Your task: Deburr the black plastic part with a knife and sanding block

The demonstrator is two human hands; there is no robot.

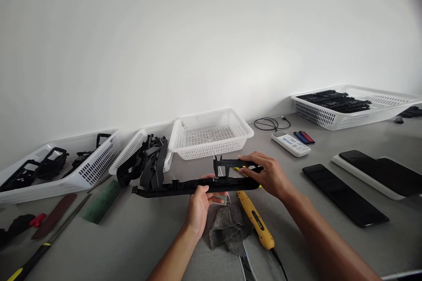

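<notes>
A long black plastic trim part [187,187] is held level above the table, and my left hand [201,206] grips it near its middle from below. Black calipers [227,165] are in my right hand [263,171], fingers and thumb closed on their right end. The calipers' jaws point down at the part's upper edge, just above my left fingers; whether they touch it I cannot tell. Beneath the part lie a grey cloth [227,228] and a yellow corded tool [256,219].
White baskets with black parts stand at the left [99,162], centre-left [132,145] and back right [329,118]. A bare white basket [214,149] sits between. Right: a white scale [290,143], a black slab [343,193]. Left: a file [62,228], a green sheet [103,202].
</notes>
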